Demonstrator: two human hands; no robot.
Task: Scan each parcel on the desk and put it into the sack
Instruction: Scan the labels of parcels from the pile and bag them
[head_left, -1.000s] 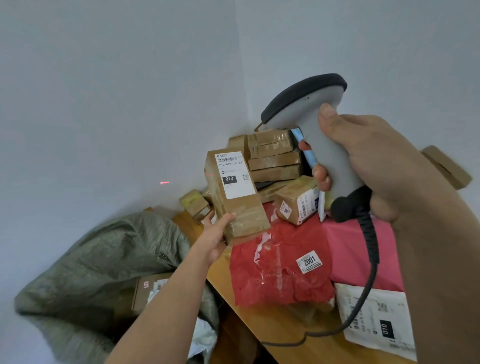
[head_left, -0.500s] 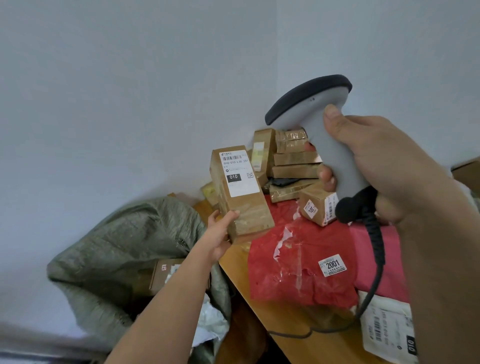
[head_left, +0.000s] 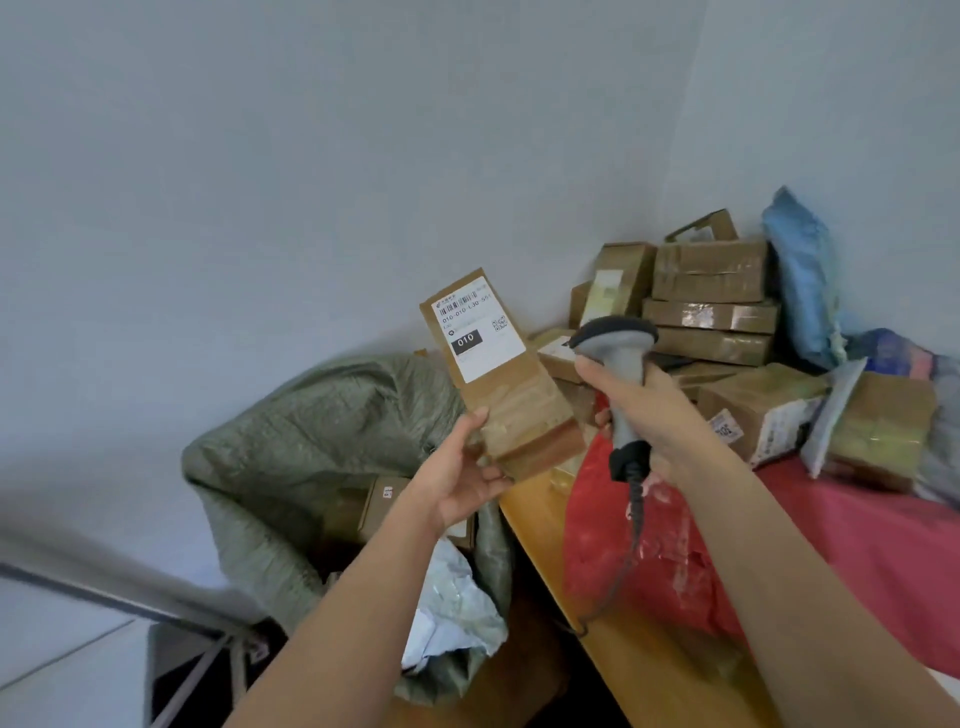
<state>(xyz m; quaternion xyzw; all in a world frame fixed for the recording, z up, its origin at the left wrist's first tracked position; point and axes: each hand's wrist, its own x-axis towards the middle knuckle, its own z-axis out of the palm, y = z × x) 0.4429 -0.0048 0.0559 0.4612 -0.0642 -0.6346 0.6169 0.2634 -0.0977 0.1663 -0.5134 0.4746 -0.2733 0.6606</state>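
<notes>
From the head camera, our only view, we see our left hand (head_left: 462, 480) holding a long cardboard parcel (head_left: 501, 374) by its lower end, thumb curled up one side edge and fingers wrapped under the bottom. The parcel tilts up and away from us, its white label (head_left: 480, 327) with the barcode facing the camera, and it hangs in the air above the gap between the sack (head_left: 311, 431) and the table (head_left: 535, 512). Our right hand (head_left: 649, 410) is closed around the grip of the grey scanner (head_left: 618, 364), whose head sits just beside the parcel; the cable (head_left: 631, 525) trails down over a red bag (head_left: 649, 551) lying on the table.

We judge the parcel to be light and stiff: one hand carries it easily by the end, and the taped cardboard keeps its shape. The tape may be a little slick, so a hold across the narrow sides near the bottom, as we have it, seems right and leaves the label uncovered.

The sack stands open to the left of the table with a box (head_left: 384, 501) and a pale crumpled bag (head_left: 452, 597) already inside. More taped boxes (head_left: 709, 301) are stacked in the corner by the wall, beside a blue bag (head_left: 802, 275).
</notes>
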